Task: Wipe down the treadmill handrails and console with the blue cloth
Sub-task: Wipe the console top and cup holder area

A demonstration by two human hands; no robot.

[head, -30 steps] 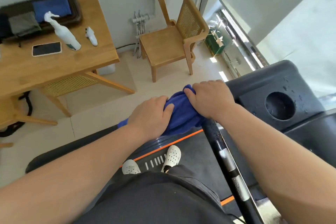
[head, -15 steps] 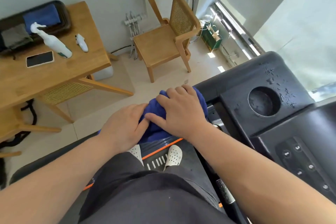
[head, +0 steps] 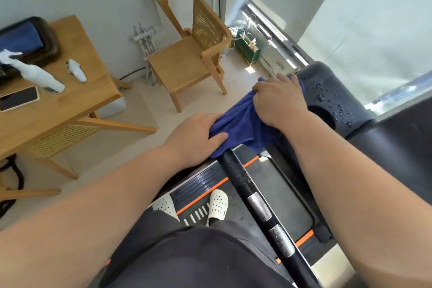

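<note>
The blue cloth point(head: 240, 124) is stretched over the upper end of the black treadmill handrail point(head: 252, 196), where the rail meets the console. My left hand point(head: 198, 135) grips the cloth's lower end on the rail. My right hand point(head: 278, 98) presses the cloth's upper end against the left corner of the black console point(head: 332, 93). Water droplets speckle the console beside its round cup holder point(head: 323, 116). The rail carries two silver sensor pads lower down.
A wooden table point(head: 70, 110) at left holds a white spray bottle point(head: 35, 75), a phone point(head: 18, 98) and a dark tray with another blue cloth. A wooden chair point(head: 187, 58) stands by the wall. My feet in white clogs stand on the treadmill belt point(head: 280, 194).
My right hand has slid up and to the right with the cloth onto the console's corner, pulling the cloth out longer. My left hand stays gripping its lower end on the rail.
</note>
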